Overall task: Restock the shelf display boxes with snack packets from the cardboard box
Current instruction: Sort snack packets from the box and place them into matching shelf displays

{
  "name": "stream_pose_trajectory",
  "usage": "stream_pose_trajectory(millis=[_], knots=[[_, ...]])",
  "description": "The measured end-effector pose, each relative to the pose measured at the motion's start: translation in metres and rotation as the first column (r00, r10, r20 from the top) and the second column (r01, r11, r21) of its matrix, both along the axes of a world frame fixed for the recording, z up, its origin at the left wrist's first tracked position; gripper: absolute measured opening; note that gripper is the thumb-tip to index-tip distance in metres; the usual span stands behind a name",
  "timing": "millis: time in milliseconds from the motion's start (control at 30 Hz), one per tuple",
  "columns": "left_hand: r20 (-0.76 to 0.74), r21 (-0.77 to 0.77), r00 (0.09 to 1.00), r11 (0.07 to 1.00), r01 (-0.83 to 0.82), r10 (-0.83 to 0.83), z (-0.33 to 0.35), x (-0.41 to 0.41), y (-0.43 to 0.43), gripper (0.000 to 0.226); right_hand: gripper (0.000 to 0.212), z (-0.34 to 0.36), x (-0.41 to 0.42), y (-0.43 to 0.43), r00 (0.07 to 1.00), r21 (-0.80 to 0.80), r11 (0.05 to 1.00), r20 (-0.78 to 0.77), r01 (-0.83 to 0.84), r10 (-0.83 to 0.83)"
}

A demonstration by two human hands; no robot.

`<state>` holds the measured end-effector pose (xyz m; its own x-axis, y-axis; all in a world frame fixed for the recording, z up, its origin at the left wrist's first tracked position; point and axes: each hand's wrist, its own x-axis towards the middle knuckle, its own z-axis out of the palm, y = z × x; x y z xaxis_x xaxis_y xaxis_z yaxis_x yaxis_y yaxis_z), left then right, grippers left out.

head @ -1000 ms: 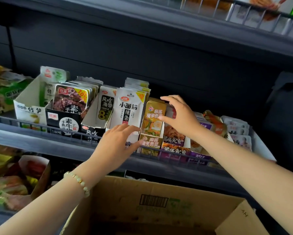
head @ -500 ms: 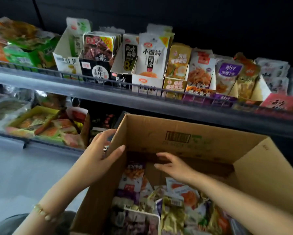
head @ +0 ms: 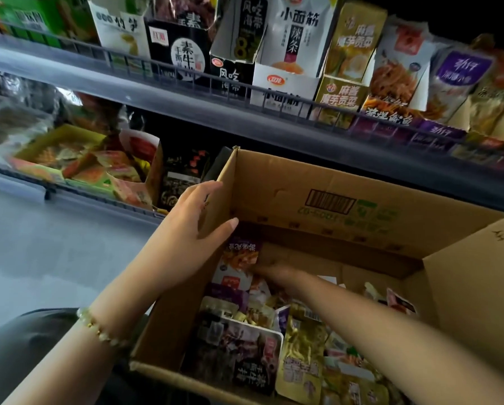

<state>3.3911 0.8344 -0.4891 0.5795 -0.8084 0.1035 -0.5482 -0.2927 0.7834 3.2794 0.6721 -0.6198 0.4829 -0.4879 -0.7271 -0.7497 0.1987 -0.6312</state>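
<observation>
An open cardboard box (head: 332, 182) sits low in front of me, full of mixed snack packets, among them a gold packet (head: 300, 361) and a white and orange packet (head: 239, 263). My left hand (head: 192, 229) grips the box's left wall, thumb inside and fingers outside. My right hand (head: 274, 273) reaches down inside beside the white and orange packet; it is blurred and its fingers are hard to make out. Above, the shelf holds a row of display boxes: a black one (head: 180, 54), a white one (head: 280, 86), a gold one (head: 341, 97), all with packets standing in them.
A wire rail (head: 128, 64) runs along the upper shelf's front edge. The lower shelf at left holds a yellow tray of green and orange packets (head: 69, 159) and a dark packet box (head: 183, 176). Grey floor (head: 40, 252) lies to the left of the cardboard box.
Both hands left the upper shelf and came down to the cardboard box. My left hand closed on the box's left wall and my right hand went deeper among the packets.
</observation>
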Motion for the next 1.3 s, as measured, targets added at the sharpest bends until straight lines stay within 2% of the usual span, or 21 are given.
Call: stream_pose_trajectory(millis=[100, 200, 300, 400, 467, 533, 600, 700, 800, 867, 933, 1000, 1067, 1133, 1200, 1267, 1300], knots=[[0.006, -0.004, 1.0, 1.0, 0.003, -0.003, -0.002, 0.0, 0.0, 0.066, 0.044, -0.007, 0.01, 0.006, 0.999, -0.031, 0.999, 0.035, 0.02, -0.018], [0.0, -0.004, 1.0, 1.0, 0.003, -0.003, -0.002, 0.001, 0.0, 0.066, 0.017, -0.005, 0.008, 0.006, 0.999, -0.031, 0.999, 0.012, -0.029, 0.03], [0.009, 0.01, 1.0, 1.0, 0.012, -0.012, -0.002, 0.002, 0.0, 0.067, 0.021, 0.01, -0.008, 0.004, 0.996, -0.089, 0.993, 0.042, -0.075, 0.079], [0.009, 0.036, 1.0, 0.999, 0.03, -0.03, 0.001, 0.002, 0.0, 0.073, 0.023, 0.038, -0.033, 0.003, 0.976, -0.217, 0.964, 0.12, -0.153, 0.182], [0.066, 0.057, 0.997, 0.998, 0.027, -0.031, 0.007, 0.0, 0.001, 0.082, 0.026, 0.063, -0.051, -0.001, 0.958, -0.317, 0.932, 0.161, -0.177, 0.236], [0.162, 0.057, 0.987, 0.998, 0.01, -0.019, 0.018, -0.006, -0.002, 0.084, 0.014, 0.091, -0.068, -0.009, 0.947, -0.343, 0.934, 0.257, -0.097, 0.193], [0.161, 0.024, 0.986, 0.999, 0.029, -0.033, 0.032, -0.015, -0.008, 0.086, 0.015, 0.118, -0.084, -0.016, 0.93, -0.291, 0.956, 0.359, 0.026, 0.084], [-0.059, 0.027, 0.989, 0.991, 0.134, -0.133, 0.049, -0.033, -0.026, 0.098, 0.033, 0.15, -0.108, -0.023, 0.866, -0.19, 0.97, 0.498, 0.154, -0.04], [-0.348, 0.101, 0.917, 0.965, 0.243, -0.195, 0.062, -0.052, -0.051, 0.111, 0.031, 0.168, -0.126, -0.027, 0.756, -0.052, 0.971, 0.637, 0.233, -0.147], [-0.549, 0.123, 0.812, 0.941, 0.315, -0.2, 0.068, -0.066, -0.063, 0.097, 0.032, 0.176, -0.133, -0.027, 0.669, 0.054, 0.962, 0.708, 0.269, -0.227], [-0.694, 0.058, 0.677, 0.917, 0.394, -0.246, 0.071, -0.078, -0.074, 0.069, 0.042, 0.179, -0.137, -0.03, 0.62, 0.086, 0.953, 0.741, 0.291, -0.256], [-0.747, -0.019, 0.607, 0.92, 0.391, -0.273, 0.07, -0.091, -0.081, 0.041, 0.046, 0.183, -0.138, -0.032, 0.589, 0.092, 0.945, 0.761, 0.315, -0.271], [-0.734, -0.059, 0.624, 0.941, 0.334, -0.267, 0.066, -0.1, -0.086, 0.029, 0.037, 0.185, -0.141, -0.035, 0.576, 0.04, 0.932, 0.776, 0.36, -0.256], [-0.737, -0.11, 0.629, 0.962, 0.25, -0.248, 0.06, -0.102, -0.089, 0.031, 0.031, 0.188, -0.144, -0.041, 0.561, -0.037, 0.896, 0.791, 0.442, -0.244], [-0.784, -0.165, 0.585, 0.978, 0.127, -0.209, 0.056, -0.099, -0.093, 0.039, 0.026, 0.192, -0.15, -0.049, 0.494, -0.007, 0.864, 0.823, 0.504, -0.281], [-0.821, -0.201, 0.543, 0.979, 0.02, -0.18, 0.053, -0.092, -0.095, 0.042, 0.028, 0.196, -0.155, -0.053, 0.442, 0.043, 0.868, 0.848, 0.494, -0.293], [-0.828, -0.22, 0.53, 0.975, -0.008, -0.183, 0.052, -0.089, -0.095, 0.044, 0.03, 0.196, -0.156, -0.052, 0.454, 0.035, 0.884, 0.848, 0.466, -0.273]])
